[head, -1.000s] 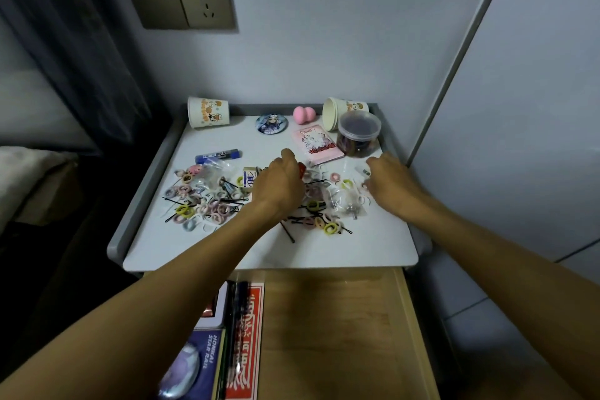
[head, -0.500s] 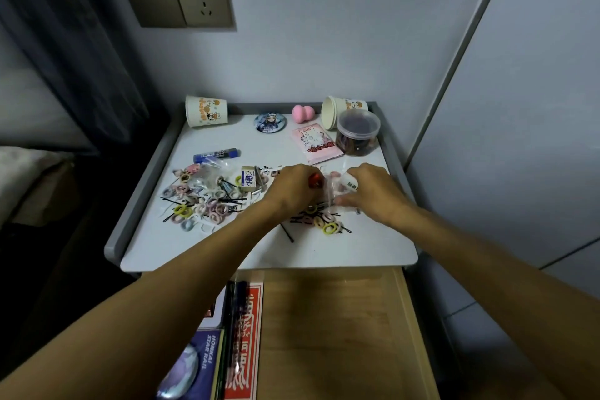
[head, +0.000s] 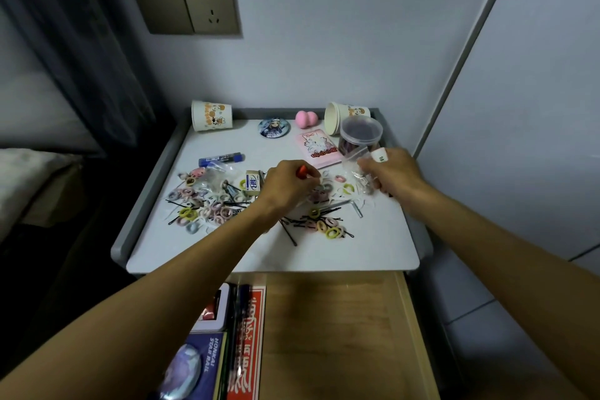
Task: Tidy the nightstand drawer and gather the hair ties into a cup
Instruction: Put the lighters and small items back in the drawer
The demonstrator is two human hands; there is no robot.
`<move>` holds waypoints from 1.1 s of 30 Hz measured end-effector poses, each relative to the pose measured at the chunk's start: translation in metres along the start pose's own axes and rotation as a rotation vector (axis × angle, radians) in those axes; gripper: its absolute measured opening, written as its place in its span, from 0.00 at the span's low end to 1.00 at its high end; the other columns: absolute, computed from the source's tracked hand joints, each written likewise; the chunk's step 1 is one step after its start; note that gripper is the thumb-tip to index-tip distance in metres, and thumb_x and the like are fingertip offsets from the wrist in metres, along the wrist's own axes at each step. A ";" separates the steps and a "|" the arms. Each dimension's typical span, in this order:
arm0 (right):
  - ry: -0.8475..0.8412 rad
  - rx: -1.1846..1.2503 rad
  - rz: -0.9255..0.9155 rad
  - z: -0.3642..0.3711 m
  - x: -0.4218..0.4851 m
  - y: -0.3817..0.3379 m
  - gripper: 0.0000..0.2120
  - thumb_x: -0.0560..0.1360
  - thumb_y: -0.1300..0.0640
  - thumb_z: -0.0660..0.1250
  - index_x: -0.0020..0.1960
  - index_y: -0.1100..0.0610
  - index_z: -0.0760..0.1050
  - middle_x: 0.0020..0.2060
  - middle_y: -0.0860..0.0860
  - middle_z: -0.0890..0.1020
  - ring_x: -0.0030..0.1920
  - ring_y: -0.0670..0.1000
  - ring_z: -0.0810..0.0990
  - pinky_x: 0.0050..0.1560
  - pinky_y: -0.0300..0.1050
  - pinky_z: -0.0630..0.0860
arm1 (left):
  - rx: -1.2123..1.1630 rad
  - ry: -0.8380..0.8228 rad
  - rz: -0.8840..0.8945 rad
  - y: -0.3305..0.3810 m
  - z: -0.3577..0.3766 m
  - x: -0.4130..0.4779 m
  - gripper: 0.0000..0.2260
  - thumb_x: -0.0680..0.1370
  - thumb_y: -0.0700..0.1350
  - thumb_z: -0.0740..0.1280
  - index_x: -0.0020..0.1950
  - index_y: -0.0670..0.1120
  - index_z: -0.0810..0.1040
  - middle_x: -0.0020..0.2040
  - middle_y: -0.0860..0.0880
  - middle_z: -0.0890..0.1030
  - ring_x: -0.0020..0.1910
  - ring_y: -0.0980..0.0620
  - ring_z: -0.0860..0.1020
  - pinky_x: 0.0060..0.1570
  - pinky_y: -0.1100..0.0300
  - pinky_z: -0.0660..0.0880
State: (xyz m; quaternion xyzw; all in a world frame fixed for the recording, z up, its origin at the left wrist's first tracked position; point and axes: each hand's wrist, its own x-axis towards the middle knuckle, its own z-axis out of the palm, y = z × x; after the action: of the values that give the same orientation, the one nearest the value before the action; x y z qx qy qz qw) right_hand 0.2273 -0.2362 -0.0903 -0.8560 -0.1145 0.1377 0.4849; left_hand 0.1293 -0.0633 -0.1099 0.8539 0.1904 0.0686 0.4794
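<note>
Head view: the left hand (head: 289, 182) is curling its fingers round a small red thing, and the right hand (head: 391, 172) is pinching a clear plastic bag (head: 354, 166). Hair ties (head: 214, 213) are lying tangled with hairpins (head: 289, 232) on both sides of the eraser (head: 253, 181). The cup (head: 212, 116) is waiting behind the eraser, to its left. Probably best to pick out single ties. The tabletop's front edge (head: 272, 266), nearer than the eraser, is lying rimless over the open drawer (head: 334, 334).

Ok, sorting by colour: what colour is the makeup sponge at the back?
The sponge is pink; head view.
</note>
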 end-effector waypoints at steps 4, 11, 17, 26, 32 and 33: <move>0.006 -0.118 0.075 0.005 0.014 0.005 0.04 0.77 0.59 0.69 0.48 0.60 0.77 0.35 0.53 0.80 0.29 0.47 0.75 0.28 0.40 0.67 | -0.149 -0.057 -0.142 -0.002 -0.004 -0.001 0.05 0.79 0.42 0.68 0.53 0.43 0.81 0.41 0.47 0.80 0.34 0.54 0.74 0.31 0.64 0.70; 0.181 -0.449 -0.145 0.022 0.013 0.014 0.15 0.77 0.60 0.69 0.62 0.59 0.74 0.59 0.57 0.77 0.52 0.56 0.78 0.46 0.43 0.73 | -0.411 -0.108 -0.248 0.004 -0.020 -0.022 0.05 0.80 0.38 0.65 0.53 0.38 0.78 0.36 0.45 0.73 0.29 0.54 0.69 0.27 0.63 0.67; -0.208 -0.365 -0.391 0.064 -0.014 -0.040 0.06 0.76 0.59 0.69 0.53 0.55 0.80 0.46 0.54 0.83 0.42 0.53 0.82 0.40 0.52 0.79 | -0.683 0.021 -0.380 -0.014 -0.076 -0.057 0.07 0.80 0.40 0.65 0.54 0.38 0.78 0.38 0.46 0.76 0.30 0.54 0.72 0.31 0.62 0.67; -0.244 -0.712 -0.634 0.192 0.054 -0.110 0.06 0.75 0.59 0.70 0.51 0.52 0.79 0.55 0.54 0.80 0.55 0.57 0.79 0.47 0.47 0.74 | -0.911 0.252 -0.471 -0.068 -0.154 -0.084 0.07 0.83 0.43 0.60 0.54 0.44 0.78 0.30 0.50 0.70 0.23 0.57 0.64 0.21 0.66 0.61; -0.385 -0.909 -0.574 0.225 0.090 -0.116 0.10 0.74 0.54 0.72 0.55 0.52 0.78 0.54 0.54 0.81 0.51 0.55 0.79 0.44 0.47 0.72 | -1.073 0.179 -0.457 -0.078 -0.160 -0.080 0.15 0.84 0.52 0.58 0.55 0.42 0.77 0.32 0.50 0.71 0.25 0.56 0.66 0.24 0.64 0.63; -0.389 -0.921 -0.551 0.227 0.093 -0.114 0.11 0.74 0.54 0.72 0.56 0.53 0.77 0.54 0.55 0.81 0.50 0.55 0.78 0.45 0.47 0.73 | -1.102 0.169 -0.459 -0.078 -0.159 -0.080 0.15 0.84 0.51 0.57 0.55 0.40 0.77 0.33 0.49 0.72 0.27 0.55 0.67 0.27 0.63 0.64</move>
State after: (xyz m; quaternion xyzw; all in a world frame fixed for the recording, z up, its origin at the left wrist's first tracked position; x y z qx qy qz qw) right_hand 0.2284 0.0328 -0.1156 -0.8766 -0.4687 0.0971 0.0496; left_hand -0.0116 0.0680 -0.0860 0.4083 0.3435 0.1196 0.8372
